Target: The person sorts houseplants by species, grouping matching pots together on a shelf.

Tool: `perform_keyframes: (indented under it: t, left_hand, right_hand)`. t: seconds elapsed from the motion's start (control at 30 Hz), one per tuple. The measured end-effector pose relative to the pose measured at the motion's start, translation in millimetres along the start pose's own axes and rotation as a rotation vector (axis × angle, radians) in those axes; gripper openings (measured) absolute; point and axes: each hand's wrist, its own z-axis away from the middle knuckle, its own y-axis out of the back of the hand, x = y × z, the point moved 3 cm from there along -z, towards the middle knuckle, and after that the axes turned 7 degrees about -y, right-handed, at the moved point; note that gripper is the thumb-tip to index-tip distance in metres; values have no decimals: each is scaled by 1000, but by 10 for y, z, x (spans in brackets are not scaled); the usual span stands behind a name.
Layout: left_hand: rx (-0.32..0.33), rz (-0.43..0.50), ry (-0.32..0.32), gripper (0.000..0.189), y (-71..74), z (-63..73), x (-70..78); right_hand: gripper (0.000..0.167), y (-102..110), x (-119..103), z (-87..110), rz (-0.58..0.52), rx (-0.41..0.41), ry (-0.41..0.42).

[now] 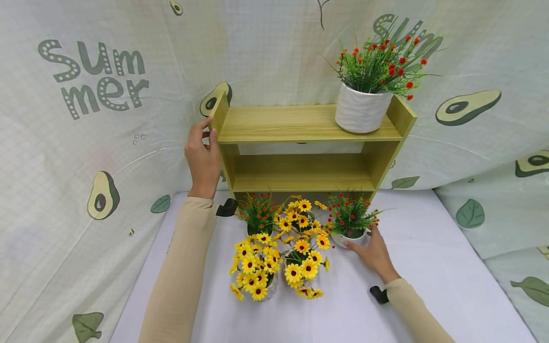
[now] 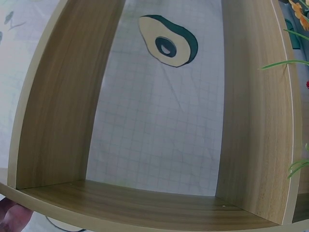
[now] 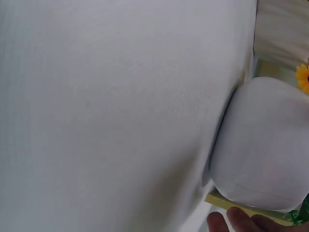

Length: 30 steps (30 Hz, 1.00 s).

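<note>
My left hand (image 1: 203,159) touches the left side panel of a light wooden shelf (image 1: 279,125), thumb near its front edge. Fingers of that hand (image 2: 15,216) show outside the panel in the left wrist view. With my right hand (image 1: 377,253) I grip a small white pot (image 1: 355,241) of red flowers (image 1: 348,209), thumb at its front and fingers round its right side. The same pot (image 3: 265,150) fills the right side of the right wrist view, with fingertips (image 3: 239,217) beside it.
A larger white pot (image 1: 362,112) of red flowers stands on the shelf's top board, at the right. Before the shelf, yellow flowers (image 1: 257,267) and a red-flowered plant (image 1: 259,212) stand on the white table (image 1: 326,319). Patterned cloth (image 1: 107,143) hangs behind.
</note>
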Motion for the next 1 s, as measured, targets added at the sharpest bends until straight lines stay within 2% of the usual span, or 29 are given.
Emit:
perform_keyframes:
  t: [0.3,0.6,0.83,1.0]
  left_hand:
    - [4,2,-6,31,-2,-1,-5]
    - [7,4,-11,30,-9,1,-3]
    - [2,4,-11,31,-10,6,-6]
    - [4,4,-10,31,1,6,-9]
  right_hand:
    - [106,-68,-38,-82,-73,-26,24]
    - [107,-93,-44,-116,-114,-23,9]
    - [117,-10,-51,35,-51,4,-51]
    - [121,132,-61,215,-29,20,-56]
